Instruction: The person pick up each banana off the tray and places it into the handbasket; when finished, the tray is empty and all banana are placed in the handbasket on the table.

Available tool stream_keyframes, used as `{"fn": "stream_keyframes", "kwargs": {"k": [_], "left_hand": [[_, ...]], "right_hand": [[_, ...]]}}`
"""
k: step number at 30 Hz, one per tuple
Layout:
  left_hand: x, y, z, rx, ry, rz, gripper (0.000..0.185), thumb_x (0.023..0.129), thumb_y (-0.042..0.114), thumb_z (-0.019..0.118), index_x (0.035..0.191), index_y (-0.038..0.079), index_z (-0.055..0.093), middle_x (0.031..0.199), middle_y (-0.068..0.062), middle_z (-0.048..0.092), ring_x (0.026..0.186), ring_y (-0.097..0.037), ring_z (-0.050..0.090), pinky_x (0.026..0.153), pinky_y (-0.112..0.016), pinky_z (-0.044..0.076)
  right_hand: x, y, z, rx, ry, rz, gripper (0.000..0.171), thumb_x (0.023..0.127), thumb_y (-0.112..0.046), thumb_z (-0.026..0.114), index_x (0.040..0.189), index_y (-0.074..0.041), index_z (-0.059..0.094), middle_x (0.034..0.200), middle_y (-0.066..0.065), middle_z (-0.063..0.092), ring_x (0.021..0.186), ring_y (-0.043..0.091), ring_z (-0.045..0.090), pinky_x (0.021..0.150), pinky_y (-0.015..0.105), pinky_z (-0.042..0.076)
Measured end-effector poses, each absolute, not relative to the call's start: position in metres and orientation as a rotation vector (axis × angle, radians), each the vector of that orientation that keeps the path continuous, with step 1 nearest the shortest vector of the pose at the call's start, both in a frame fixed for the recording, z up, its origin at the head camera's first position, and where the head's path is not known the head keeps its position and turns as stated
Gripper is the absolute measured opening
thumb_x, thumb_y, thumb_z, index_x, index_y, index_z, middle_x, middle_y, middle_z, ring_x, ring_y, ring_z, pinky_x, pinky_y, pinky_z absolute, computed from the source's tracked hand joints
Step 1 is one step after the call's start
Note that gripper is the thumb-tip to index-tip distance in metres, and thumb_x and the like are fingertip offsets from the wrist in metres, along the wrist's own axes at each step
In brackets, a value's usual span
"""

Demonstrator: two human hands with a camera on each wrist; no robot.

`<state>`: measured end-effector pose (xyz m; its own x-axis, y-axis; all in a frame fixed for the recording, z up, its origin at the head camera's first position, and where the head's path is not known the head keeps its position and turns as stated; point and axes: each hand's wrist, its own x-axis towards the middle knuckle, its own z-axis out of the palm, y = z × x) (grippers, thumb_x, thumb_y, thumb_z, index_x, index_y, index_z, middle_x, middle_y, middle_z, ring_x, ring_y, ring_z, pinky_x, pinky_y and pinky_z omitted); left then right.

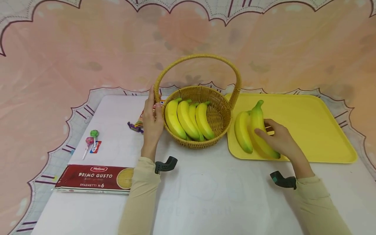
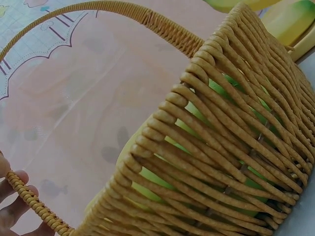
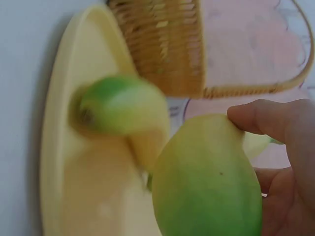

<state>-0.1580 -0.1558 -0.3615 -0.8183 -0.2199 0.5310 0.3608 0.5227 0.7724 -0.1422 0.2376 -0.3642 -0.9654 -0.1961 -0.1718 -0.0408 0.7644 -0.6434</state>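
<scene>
My left hand holds the left foot of the handle on a wicker basket. Its fingers show beside the handle in the left wrist view. Several yellow bananas with green tips lie side by side in the basket, leaning to its left. Over the yellow tray, my right hand grips one banana, thumb on the near side. Just left of it, another banana lies on the tray; the right wrist view shows both.
A chocolate-coloured snack is partly hidden behind the right hand. Candy wrappers lie left of the basket, behind the left hand. Farther left are two lollipops, a small wrapped sweet and a red spaghetti pack.
</scene>
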Motion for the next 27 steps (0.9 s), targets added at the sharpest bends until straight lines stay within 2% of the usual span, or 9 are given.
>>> {"fn": "stream_keyframes", "kwargs": {"k": [8, 15, 22, 27], "left_hand": [[-0.158, -0.156, -0.362, -0.1, -2.192, -1.279, 0.05, 0.102, 0.017, 0.038, 0.15, 0.026, 0.027, 0.127, -0.013, 0.054, 0.113, -0.024, 0.05, 0.094, -0.043, 0.041], [-0.158, -0.156, -0.361, -0.103, -2.193, -1.278, 0.051, 0.102, 0.016, 0.038, 0.15, 0.026, 0.026, 0.125, -0.013, 0.054, 0.111, -0.024, 0.051, 0.095, -0.041, 0.04], [-0.158, -0.156, -0.362, -0.09, -2.202, -1.288, 0.051, 0.102, 0.017, 0.038, 0.15, 0.026, 0.026, 0.127, -0.012, 0.053, 0.112, -0.024, 0.051, 0.095, -0.043, 0.041], [-0.157, -0.156, -0.361, -0.096, -2.207, -1.282, 0.052, 0.102, 0.016, 0.038, 0.15, 0.029, 0.025, 0.127, -0.012, 0.054, 0.112, -0.023, 0.051, 0.094, -0.041, 0.041]], "right_hand": [[-0.135, 0.212, -0.351, -0.299, 2.688, -1.117, 0.066, 0.093, -0.049, 0.052, 0.141, -0.005, 0.04, 0.131, 0.018, 0.05, 0.115, 0.036, 0.051, 0.091, 0.051, 0.045], [-0.136, 0.185, -0.343, -0.451, 2.615, -1.232, 0.057, 0.093, -0.041, 0.056, 0.137, -0.007, 0.044, 0.131, 0.013, 0.053, 0.116, 0.029, 0.05, 0.093, 0.046, 0.045], [-0.151, 0.154, -0.335, -0.511, 2.544, -1.279, 0.058, 0.092, -0.044, 0.056, 0.139, -0.012, 0.044, 0.133, 0.008, 0.053, 0.117, 0.028, 0.051, 0.099, 0.048, 0.042], [-0.169, 0.132, -0.334, -0.497, 2.473, -1.389, 0.059, 0.09, -0.048, 0.057, 0.138, -0.015, 0.046, 0.132, 0.006, 0.055, 0.12, 0.026, 0.053, 0.099, 0.045, 0.044]]}}
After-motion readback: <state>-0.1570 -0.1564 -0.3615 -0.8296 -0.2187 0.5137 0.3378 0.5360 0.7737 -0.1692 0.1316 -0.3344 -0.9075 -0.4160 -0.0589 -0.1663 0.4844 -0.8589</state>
